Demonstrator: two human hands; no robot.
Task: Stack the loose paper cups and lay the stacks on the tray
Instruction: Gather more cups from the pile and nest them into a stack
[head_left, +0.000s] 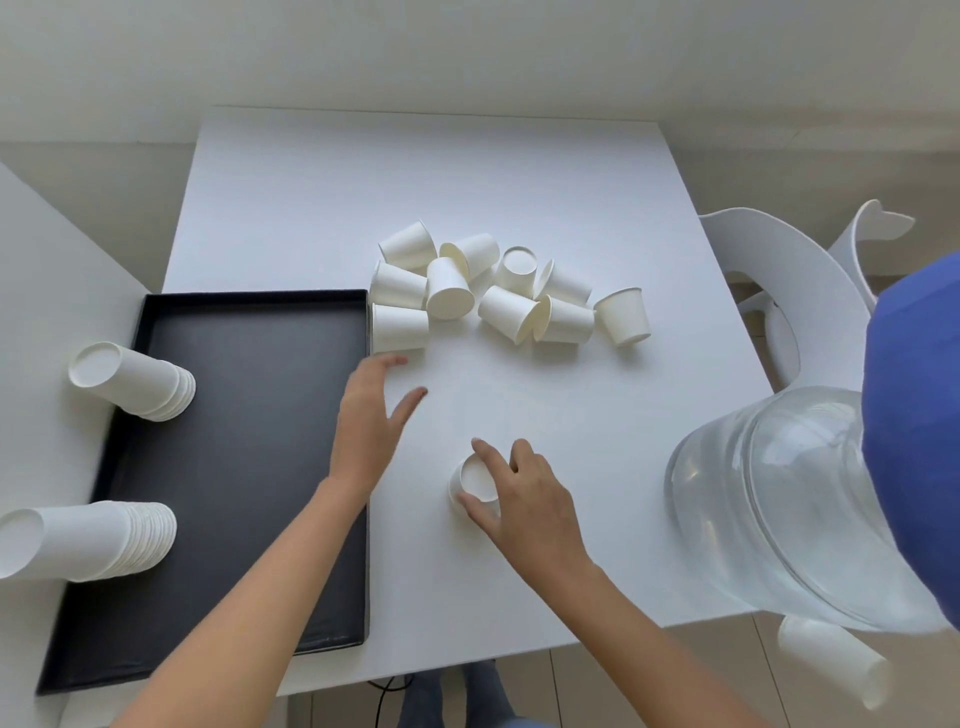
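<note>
Several loose white paper cups (498, 291) lie scattered in a heap at the middle of the white table. A black tray (244, 415) sits at the table's left, with two stacks of cups lying on their sides on its left rim: a short stack (135, 382) at the back and a longer stack (88, 540) at the front. My right hand (524, 499) grips an upside-down cup (475, 480) standing on the table in front of the heap. My left hand (371, 415) hovers open with fingers spread, just below the nearest loose cup (399, 327) beside the tray.
A large clear water bottle (779, 509) with a blue dispenser top (914, 415) stands at the table's right front corner. A stack of cups (836, 660) hangs below it. White chairs (779, 291) stand to the right. The table's front edge is near my arms.
</note>
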